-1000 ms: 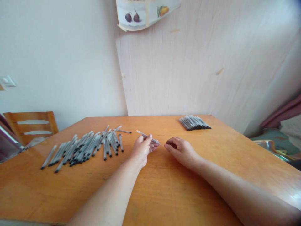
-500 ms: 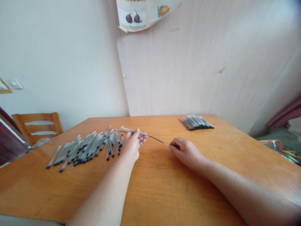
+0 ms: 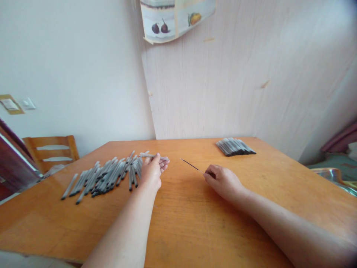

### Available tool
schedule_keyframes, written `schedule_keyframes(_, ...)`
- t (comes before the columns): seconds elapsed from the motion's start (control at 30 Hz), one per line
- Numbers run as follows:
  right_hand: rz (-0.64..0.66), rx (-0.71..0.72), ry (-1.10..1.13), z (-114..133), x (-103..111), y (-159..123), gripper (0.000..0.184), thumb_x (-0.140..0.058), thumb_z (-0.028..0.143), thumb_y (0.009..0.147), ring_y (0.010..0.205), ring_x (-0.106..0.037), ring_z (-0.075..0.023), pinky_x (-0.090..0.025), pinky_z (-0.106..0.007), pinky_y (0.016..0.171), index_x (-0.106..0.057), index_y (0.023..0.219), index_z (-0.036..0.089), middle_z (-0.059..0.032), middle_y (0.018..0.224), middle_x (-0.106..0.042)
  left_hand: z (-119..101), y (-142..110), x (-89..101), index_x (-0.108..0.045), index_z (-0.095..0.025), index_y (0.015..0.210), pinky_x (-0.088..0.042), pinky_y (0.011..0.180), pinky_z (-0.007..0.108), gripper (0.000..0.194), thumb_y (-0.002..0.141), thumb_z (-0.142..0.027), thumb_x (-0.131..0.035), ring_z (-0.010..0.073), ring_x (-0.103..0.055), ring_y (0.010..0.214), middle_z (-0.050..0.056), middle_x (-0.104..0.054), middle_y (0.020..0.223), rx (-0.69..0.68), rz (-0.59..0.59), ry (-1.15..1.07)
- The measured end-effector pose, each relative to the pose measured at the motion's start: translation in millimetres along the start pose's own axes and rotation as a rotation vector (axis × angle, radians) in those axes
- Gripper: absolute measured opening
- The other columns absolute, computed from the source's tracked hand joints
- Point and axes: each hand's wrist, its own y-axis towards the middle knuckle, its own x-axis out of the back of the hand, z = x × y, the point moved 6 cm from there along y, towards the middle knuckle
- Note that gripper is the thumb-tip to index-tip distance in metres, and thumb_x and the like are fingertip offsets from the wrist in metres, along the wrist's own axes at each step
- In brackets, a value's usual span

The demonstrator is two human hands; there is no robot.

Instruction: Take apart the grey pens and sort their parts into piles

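Note:
Between the thumb and fingers of my left hand (image 3: 152,172) is a translucent pen barrel (image 3: 149,155), tilted slightly down to the right. My right hand (image 3: 223,181) pinches one end of a thin, dark pen refill (image 3: 192,165), whose free tip points up and left toward the barrel. A gap separates refill and barrel. Left of my left hand lies a loose pile of grey pens (image 3: 107,175) with dark ends. Toward the back right, a neat row of similar pens (image 3: 235,146) lies side by side.
Everything lies on a wooden table (image 3: 184,230). A wooden chair (image 3: 52,150) stands beyond its left edge. Behind the table is a pale wall panel (image 3: 223,93) with a fruit picture (image 3: 173,24) taped on it. A clear, shiny object (image 3: 331,176) sits beyond the right edge.
The refill has come fully out of the pen barrel. My right hand has shifted slightly right with the refill, my left hand slightly left with the barrel. The view has also shifted a little.

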Motion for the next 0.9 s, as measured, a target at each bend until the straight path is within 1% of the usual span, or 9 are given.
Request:
schedule_keyframes(0.13, 0.028, -0.088, -0.125, -4, 2, 1, 0.018, -0.048, 0.030, 0.083, 0.071, -0.058, -0.0154, -0.030, -0.025, 0.058, -0.061, 0.075, 0.020, -0.0047, 0.080, -0.068, 3, -7, -6.2, -0.052, -0.017, 0.077, -0.042, 0.051, 0.022, 0.022, 0.077, -0.036, -0.062, 0.0127, -0.061, 0.054, 0.005, -0.067, 0.068, -0.023, 0.034, 0.196)
schedule_keyframes(0.23, 0.038, -0.123, -0.196, -7, 1, 1, 0.021, -0.045, 0.032, 0.084, 0.073, -0.059, -0.0167, -0.029, -0.026, 0.057, -0.061, 0.075, 0.020, -0.0061, 0.082, -0.068, 7, -10, -12.7, -0.053, -0.018, 0.072, -0.037, 0.049, 0.021, 0.022, 0.077, -0.038, -0.062, 0.0108, -0.053, 0.046, 0.001, -0.062, 0.058, -0.063, 0.099, 0.345)
schedule_keyframes(0.3, 0.046, -0.125, -0.226, -9, -1, 1, 0.022, -0.044, 0.033, 0.085, 0.074, -0.060, -0.0176, -0.029, -0.027, 0.057, -0.061, 0.076, 0.021, -0.0066, 0.084, -0.069, 10, -11, -15.6, -0.054, -0.019, 0.068, -0.034, 0.049, 0.022, 0.022, 0.076, -0.038, -0.062, 0.0109, -0.048, 0.044, -0.001, -0.057, 0.051, -0.102, 0.140, 0.431)
schedule_keyframes(0.4, 0.062, -0.134, -0.261, -11, -5, 3, 0.023, -0.045, 0.033, 0.085, 0.074, -0.060, -0.0187, -0.029, -0.027, 0.056, -0.062, 0.076, 0.021, -0.0073, 0.084, -0.069, 13, -9, -16.5, -0.056, -0.019, 0.064, -0.031, 0.051, 0.024, 0.024, 0.074, -0.040, -0.063, 0.0134, -0.048, 0.046, 0.000, -0.054, 0.048, -0.158, 0.172, 0.603)
schedule_keyframes(0.5, 0.081, -0.159, -0.274, -13, -9, 4, 0.023, -0.046, 0.034, 0.085, 0.073, -0.060, -0.0188, -0.029, -0.027, 0.056, -0.062, 0.075, 0.021, -0.0078, 0.084, -0.069, 13, -8, -15.8, -0.059, -0.021, 0.064, -0.028, 0.054, 0.025, 0.022, 0.072, -0.040, -0.065, 0.0156, -0.049, 0.052, 0.001, -0.057, 0.053, -0.210, 0.170, 0.788)
schedule_keyframes(0.6, 0.094, -0.183, -0.236, -14, -11, 6, 0.026, -0.047, 0.039, 0.084, 0.069, -0.059, -0.0174, -0.028, -0.026, 0.054, -0.062, 0.073, 0.021, -0.0071, 0.079, -0.068, 12, -11, -17.6, -0.061, -0.022, 0.066, -0.026, 0.056, 0.025, 0.022, 0.071, -0.043, -0.065, 0.0168, -0.049, 0.055, 0.001, -0.058, 0.056, -0.267, 0.177, 0.962)
schedule_keyframes(0.67, 0.065, -0.198, -0.189, -18, -8, 7, 0.029, -0.046, 0.042, 0.084, 0.066, -0.057, -0.0165, -0.027, -0.025, 0.053, -0.062, 0.071, 0.021, -0.0064, 0.074, -0.067, 12, -14, -19.6, -0.061, -0.023, 0.067, -0.026, 0.056, 0.026, 0.022, 0.072, -0.044, -0.064, 0.0174, -0.049, 0.055, 0.002, -0.058, 0.057, -0.281, 0.191, 1.063)
schedule_keyframes(0.73, 0.004, -0.226, -0.123, -25, -1, 10, 0.031, -0.045, 0.043, 0.084, 0.063, -0.056, -0.0156, -0.027, -0.025, 0.052, -0.061, 0.069, 0.021, -0.0057, 0.070, -0.066, 13, -16, -20.9, -0.060, -0.023, 0.067, -0.027, 0.057, 0.027, 0.021, 0.072, -0.044, -0.064, 0.0179, -0.050, 0.055, 0.002, -0.057, 0.057, -0.286, 0.197, 1.114)
schedule_keyframes(0.9, -0.190, -0.342, 0.044, -56, 17, 16, 0.031, -0.046, 0.042, 0.082, 0.060, -0.054, -0.0147, -0.030, -0.024, 0.052, -0.062, 0.068, 0.020, -0.0032, 0.062, -0.062, 18, -18, -20.9, -0.058, -0.024, 0.064, -0.033, 0.065, 0.029, 0.019, 0.069, -0.040, -0.066, 0.0218, -0.056, 0.066, 0.003, -0.056, 0.056, -0.298, 0.196, 1.112)
